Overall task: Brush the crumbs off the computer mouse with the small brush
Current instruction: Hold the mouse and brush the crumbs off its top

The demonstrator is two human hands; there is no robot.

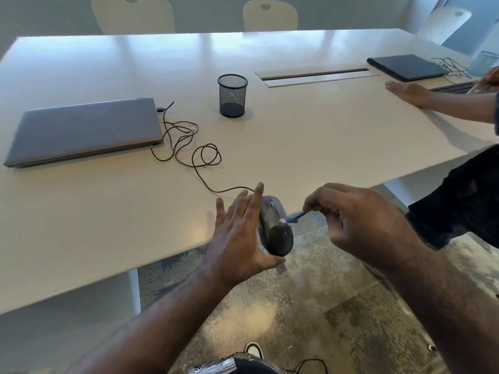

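Observation:
My left hand (239, 233) holds a dark grey wired computer mouse (275, 228) tilted on its side, just past the white table's near edge and over the floor. The palm and thumb clamp it from the left and below, with the fingers stretched upward. My right hand (359, 220) pinches a small blue brush (295, 217) by its handle. The white bristle tip touches the mouse's top surface near the middle. The mouse's black cable (199, 157) loops back across the table to a closed grey laptop (86, 130).
A black mesh pen cup (232, 95) stands mid-table on the white table (324, 136). A closed dark laptop (405, 66) with tangled cables lies at the far right. Another person's hand (407, 93) rests on the table's right edge. Chairs line the far side.

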